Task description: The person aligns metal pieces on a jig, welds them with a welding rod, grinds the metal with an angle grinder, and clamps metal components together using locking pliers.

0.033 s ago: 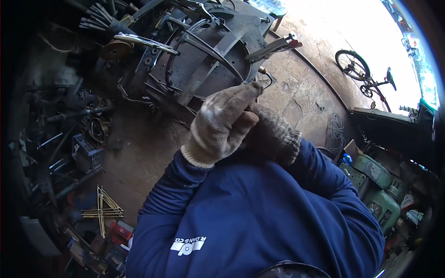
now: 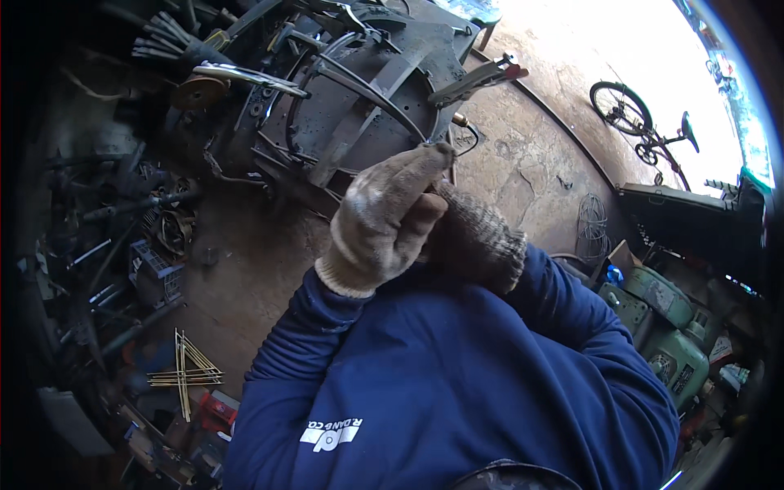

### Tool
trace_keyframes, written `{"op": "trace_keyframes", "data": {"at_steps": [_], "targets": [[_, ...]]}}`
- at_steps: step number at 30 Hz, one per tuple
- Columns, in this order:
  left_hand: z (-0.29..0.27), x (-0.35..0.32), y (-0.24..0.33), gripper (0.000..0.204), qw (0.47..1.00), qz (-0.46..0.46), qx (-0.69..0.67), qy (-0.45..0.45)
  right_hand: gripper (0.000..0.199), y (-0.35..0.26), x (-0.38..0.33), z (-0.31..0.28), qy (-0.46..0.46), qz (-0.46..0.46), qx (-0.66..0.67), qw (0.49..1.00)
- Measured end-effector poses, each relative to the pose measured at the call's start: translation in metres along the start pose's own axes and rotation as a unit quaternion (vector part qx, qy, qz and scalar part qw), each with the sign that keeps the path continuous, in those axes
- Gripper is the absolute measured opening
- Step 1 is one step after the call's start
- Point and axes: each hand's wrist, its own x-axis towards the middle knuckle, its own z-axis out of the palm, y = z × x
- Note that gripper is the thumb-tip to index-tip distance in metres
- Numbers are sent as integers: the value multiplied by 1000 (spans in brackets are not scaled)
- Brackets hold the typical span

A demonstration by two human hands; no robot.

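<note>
Head view: left hand [image 2: 384, 220] curled over right hand [image 2: 478, 241], both gloved, pinching thin wire [image 2: 465, 135] beside metal frame [image 2: 359, 106]; grip narrow. Wire-bending step; needs steady hold.

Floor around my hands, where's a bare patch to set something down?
Bare floor lies between the dark metal frame and the blue sleeve, and right of the frame toward the bicycle. The scrap pile at left and green machines at right are crowded.
</note>
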Motion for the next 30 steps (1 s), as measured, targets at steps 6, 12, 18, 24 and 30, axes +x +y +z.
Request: {"op": "trace_keyframes", "data": {"at_steps": [6, 12, 18, 24, 30], "targets": [[0, 0, 5, 34, 996, -89, -8, 3, 28, 14, 3, 1, 10, -117, -111, 987], [9, -9, 14, 32, 985, -170, -2, 35, 51, -2, 9, 0, -36, 104, 36, 993], [7, -11, 32, 46, 966, -259, 18, 22, 26, 9, 14, -10, -128, -95, -99, 982], [10, -11, 41, 35, 942, -328, 19, 62, 32, 13, 22, -28, -229, -96, -308, 918], [-9, -15, 30, 51, 959, -258, 17, 113, 36, 9, -14, -13, -85, 160, -80, 980]]}}
